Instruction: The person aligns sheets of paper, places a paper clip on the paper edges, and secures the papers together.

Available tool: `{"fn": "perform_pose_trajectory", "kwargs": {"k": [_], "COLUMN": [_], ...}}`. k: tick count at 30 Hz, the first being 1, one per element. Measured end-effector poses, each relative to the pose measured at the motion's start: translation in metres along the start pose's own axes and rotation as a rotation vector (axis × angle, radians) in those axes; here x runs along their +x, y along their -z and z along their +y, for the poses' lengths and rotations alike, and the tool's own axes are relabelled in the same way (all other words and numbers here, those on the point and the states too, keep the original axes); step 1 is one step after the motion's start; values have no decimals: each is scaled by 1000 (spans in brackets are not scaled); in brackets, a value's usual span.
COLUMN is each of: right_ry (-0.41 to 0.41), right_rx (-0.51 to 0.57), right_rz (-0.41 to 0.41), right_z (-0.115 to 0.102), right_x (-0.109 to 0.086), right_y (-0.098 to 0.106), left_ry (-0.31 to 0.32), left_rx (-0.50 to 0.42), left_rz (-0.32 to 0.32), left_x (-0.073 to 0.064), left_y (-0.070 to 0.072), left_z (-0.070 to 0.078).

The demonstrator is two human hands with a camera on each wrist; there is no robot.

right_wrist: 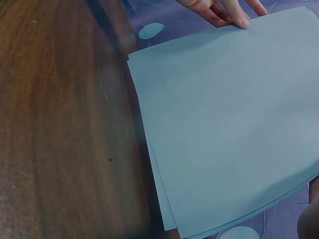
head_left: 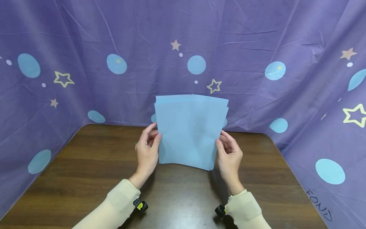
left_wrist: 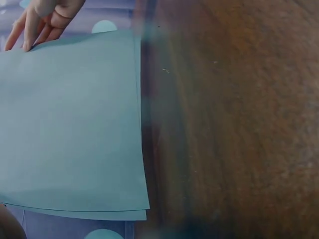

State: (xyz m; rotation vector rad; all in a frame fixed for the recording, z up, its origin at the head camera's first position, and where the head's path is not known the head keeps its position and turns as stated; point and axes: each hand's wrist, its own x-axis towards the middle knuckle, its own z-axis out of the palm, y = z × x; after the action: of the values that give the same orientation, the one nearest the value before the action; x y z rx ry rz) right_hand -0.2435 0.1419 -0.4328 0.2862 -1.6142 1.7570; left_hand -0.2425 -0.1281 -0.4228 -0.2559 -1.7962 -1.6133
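Several light blue sheets of paper (head_left: 190, 133) stand upright in a loose stack, raised over the table, their edges slightly out of line at the top and bottom. My left hand (head_left: 148, 148) pinches the stack's left edge, thumb on the near face and fingers behind. On the opposite edge my right hand (head_left: 229, 154) pinches it the same way. The left wrist view shows the sheets (left_wrist: 75, 119) with the right hand (left_wrist: 47, 20) at their far edge. In the right wrist view the left hand (right_wrist: 227, 10) holds the far edge of the sheets (right_wrist: 229, 114).
Below the paper lies a dark brown wooden table (head_left: 94, 168). A purple curtain (head_left: 154, 38) with blue dots and stars hangs around its back and sides. Each sleeve cuff carries a small black wrist camera, the left camera (head_left: 140, 206) and the right camera (head_left: 220, 211).
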Motion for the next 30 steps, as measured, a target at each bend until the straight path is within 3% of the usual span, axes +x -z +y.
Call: {"fn": "perform_pose_trajectory", "kwargs": {"k": [30], "right_ry": [8], "right_rx": [-1], "right_rz": [-26], "right_z": [4], "right_x": [-11], "right_y": [5], "left_ry": [12], "left_rx": [0], "left_rz": [-32], "left_x": [-14], "left_y": [7], "left_z": [-3]}}
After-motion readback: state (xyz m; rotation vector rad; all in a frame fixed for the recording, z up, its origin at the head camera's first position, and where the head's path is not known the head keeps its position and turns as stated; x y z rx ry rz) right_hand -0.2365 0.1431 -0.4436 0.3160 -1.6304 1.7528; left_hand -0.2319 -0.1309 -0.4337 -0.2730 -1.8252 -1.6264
